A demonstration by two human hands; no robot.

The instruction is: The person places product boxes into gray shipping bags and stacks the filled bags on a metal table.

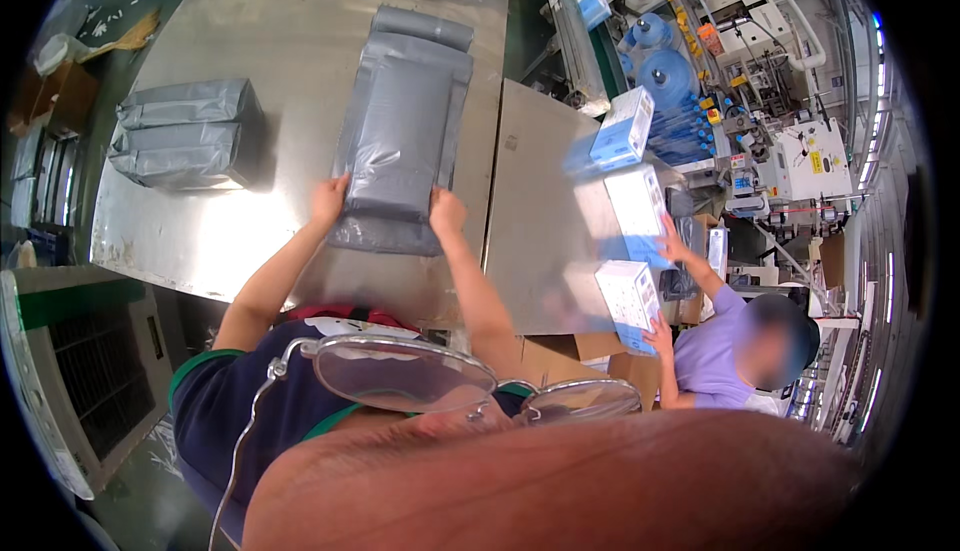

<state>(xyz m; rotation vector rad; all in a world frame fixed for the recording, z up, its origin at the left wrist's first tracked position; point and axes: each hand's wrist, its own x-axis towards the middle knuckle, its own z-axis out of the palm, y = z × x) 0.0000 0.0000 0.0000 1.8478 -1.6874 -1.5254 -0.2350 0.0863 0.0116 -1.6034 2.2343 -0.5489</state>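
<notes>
A long grey plastic mailing bag [400, 136] lies on the metal table, with a box-shaped bulge in its middle. Its loose end spreads flat toward me, and at its far end sits a folded grey section. My left hand [331, 201] pinches the bag's left edge near its close end. On the opposite edge, at about the same height, my right hand [447, 213] is closed on the plastic. The fingertips are partly hidden by the bag's edges. To the left, apart from my hands, two grey wrapped parcels [185, 136] lie against each other.
The metal table [285, 1] meets a second tabletop [535, 191] at a seam. There a co-worker [715, 351] in a purple shirt touches white-and-blue boxes [628, 296]. A conveyor [570, 31] runs beyond. A green-edged grey unit [90, 361] stands at lower left.
</notes>
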